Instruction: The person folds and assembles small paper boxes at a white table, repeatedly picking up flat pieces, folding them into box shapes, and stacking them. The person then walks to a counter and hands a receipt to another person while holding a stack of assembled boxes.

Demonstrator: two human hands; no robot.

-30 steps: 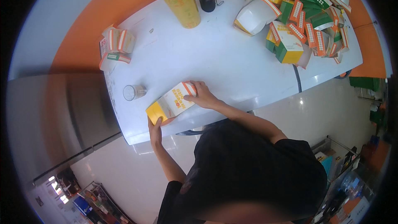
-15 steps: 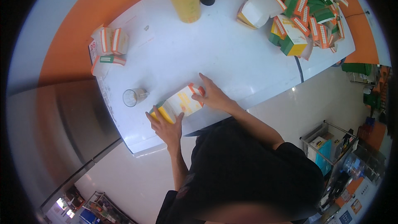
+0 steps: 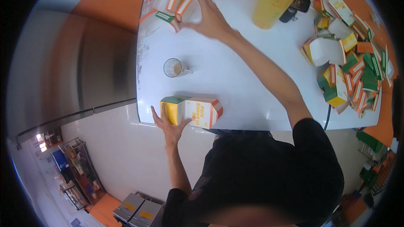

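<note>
Resting the left hand [image 3: 170, 131], fingers wide, on the yellow end of a white, yellow, green and orange cardboard box [image 3: 200, 113] along the near edge of a white table [image 3: 248, 94]. Holding the right hand [image 3: 213, 22] wide and seemingly empty beside small white-and-orange cardboard cartons [image 3: 174, 0] (contact impossible to tell). Apparently already shaped: the box. Seemingly left: those cartons. Impossible to judge: the jumbled green-and-orange carton heap [image 3: 357, 66] at right.

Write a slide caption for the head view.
Left hand spread on a box, right hand open by other boxes, a glass mug between, on a white table.
</note>
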